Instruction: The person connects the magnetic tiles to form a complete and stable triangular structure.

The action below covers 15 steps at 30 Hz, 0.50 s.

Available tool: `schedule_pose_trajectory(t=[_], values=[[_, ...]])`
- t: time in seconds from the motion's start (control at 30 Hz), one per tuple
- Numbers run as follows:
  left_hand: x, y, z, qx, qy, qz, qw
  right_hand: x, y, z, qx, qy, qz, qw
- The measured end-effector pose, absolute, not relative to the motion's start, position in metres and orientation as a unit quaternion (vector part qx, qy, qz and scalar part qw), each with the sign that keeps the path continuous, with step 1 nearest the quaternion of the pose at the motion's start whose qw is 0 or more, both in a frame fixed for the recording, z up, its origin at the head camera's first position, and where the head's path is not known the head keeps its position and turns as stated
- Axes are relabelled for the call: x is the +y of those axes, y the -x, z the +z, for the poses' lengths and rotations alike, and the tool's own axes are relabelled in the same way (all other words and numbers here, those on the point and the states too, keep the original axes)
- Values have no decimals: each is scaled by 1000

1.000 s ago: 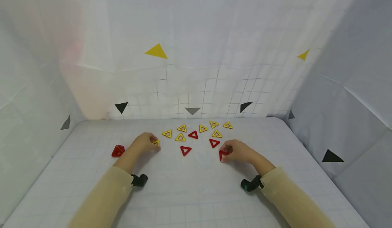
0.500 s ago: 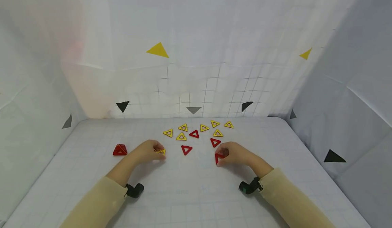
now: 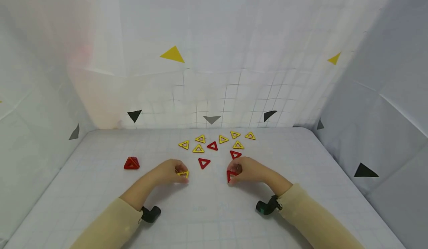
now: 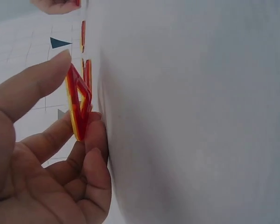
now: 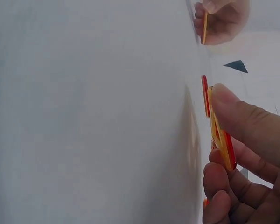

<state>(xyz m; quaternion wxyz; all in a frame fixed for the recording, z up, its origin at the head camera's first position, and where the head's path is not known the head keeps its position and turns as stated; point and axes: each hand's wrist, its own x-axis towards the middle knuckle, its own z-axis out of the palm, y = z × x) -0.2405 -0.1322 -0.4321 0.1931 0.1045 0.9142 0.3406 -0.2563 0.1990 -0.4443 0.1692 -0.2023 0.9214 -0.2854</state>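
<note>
My left hand (image 3: 171,171) pinches a hollow triangular tile (image 3: 184,172) between thumb and fingers, low over the table. Its upper face looks yellow from the head, while the left wrist view shows the red face of this triangular tile (image 4: 73,91). Across from it, my right hand (image 3: 248,170) grips a second triangular tile (image 3: 229,177), red side up. In the right wrist view the yellow face of that tile (image 5: 217,135) shows, with thumb on one corner and fingers at another. A gap separates the two tiles. Between and behind the hands lies a flat red triangle (image 3: 204,166).
Several yellow triangles (image 3: 198,151) and red triangles (image 3: 212,149) lie scattered toward the back of the white table (image 3: 214,219). A red pyramid-like piece (image 3: 131,163) sits at the left. White sheets (image 3: 214,26) with coloured triangle marks enclose the back and sides.
My left hand has moved right and nearer to me with its tile. My right hand has shifted left and slightly nearer with its own, so the two tiles are closer together.
</note>
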Motion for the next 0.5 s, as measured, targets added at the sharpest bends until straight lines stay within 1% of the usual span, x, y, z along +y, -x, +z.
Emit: schedule_pose_trajectory(t=[0.5], values=[[-110, 230, -432, 912, -147, 327, 196, 168, 252, -444, 904, 253, -293, 181]])
